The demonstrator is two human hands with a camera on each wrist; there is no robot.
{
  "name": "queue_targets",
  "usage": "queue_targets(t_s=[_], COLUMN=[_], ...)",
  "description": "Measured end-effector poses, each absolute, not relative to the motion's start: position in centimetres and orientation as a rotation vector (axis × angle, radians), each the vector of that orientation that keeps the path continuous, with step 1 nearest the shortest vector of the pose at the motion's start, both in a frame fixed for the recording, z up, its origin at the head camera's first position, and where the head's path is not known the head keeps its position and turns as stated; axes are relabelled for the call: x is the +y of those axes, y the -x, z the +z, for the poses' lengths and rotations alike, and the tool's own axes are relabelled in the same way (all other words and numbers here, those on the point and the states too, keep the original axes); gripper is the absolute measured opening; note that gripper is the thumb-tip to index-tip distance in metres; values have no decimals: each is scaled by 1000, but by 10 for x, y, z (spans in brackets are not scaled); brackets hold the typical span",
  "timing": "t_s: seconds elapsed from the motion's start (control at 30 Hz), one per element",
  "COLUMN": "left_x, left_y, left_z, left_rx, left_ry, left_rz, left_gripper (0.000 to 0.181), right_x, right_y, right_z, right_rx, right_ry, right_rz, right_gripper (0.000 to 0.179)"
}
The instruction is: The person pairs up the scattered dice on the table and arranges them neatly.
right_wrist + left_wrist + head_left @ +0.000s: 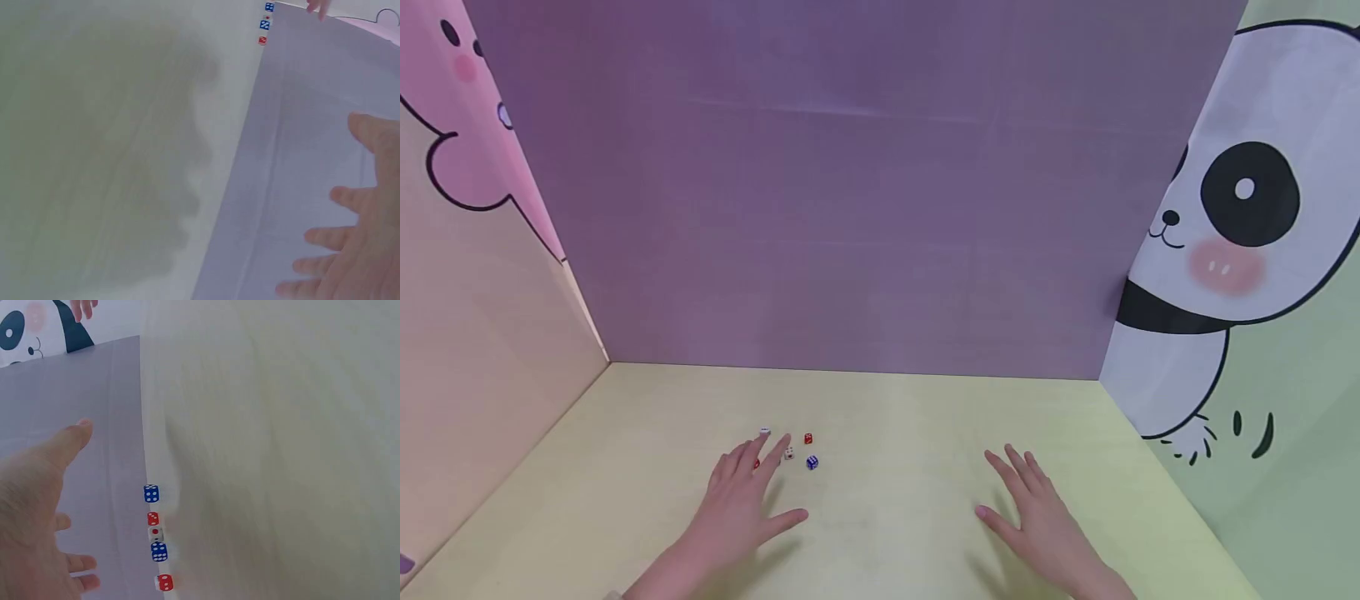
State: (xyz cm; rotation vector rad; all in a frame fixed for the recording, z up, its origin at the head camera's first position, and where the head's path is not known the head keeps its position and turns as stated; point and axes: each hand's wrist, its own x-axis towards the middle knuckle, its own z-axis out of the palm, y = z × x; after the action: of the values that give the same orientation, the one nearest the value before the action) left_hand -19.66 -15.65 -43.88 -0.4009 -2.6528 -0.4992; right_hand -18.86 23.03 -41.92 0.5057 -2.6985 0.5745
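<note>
Several small dice lie close together on the pale tabletop, left of centre. In the head view a blue die [812, 462], a red die [808, 438] and a white die [789, 453] show plainly; others are partly covered by the left hand. My left hand [741, 496] hovers over and beside the dice with fingers spread, holding nothing. Seen from the left wrist, a lower red die [164, 582] and a blue die [151, 494] mark the ends of the group. My right hand [1037, 521] is well to the right, fingers spread, nothing in it.
A purple panel [865, 208] stands upright along the table's back edge. To the left is a wall with a pink cartoon figure [475, 158]; on the right, a wall bears a panda picture [1262, 275]. The pale tabletop [895, 500] stretches between the hands.
</note>
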Motion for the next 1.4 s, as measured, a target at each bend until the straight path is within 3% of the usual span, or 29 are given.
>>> queue_targets(t_s=[0.43,0.8,1.03,1.4], left_x=[-138,-136,-134,-129], left_y=[241,267,271,273], left_z=[-438,-449,-450,-448], left_rx=[-2723,-2745,-2739,-2796], left_ry=[324,129,91,76], left_rz=[-698,-924,-849,-825], left_gripper=[68,30,15,10], right_x=[219,219,216,220], right_y=[251,287,296,298], right_z=[-423,-434,-431,-434], right_rx=[-2685,-2694,-2775,-2824], right_ry=[-787,-951,-904,-725], right_rz=[1025,1443,1630,1816], right_gripper=[64,60,51,44])
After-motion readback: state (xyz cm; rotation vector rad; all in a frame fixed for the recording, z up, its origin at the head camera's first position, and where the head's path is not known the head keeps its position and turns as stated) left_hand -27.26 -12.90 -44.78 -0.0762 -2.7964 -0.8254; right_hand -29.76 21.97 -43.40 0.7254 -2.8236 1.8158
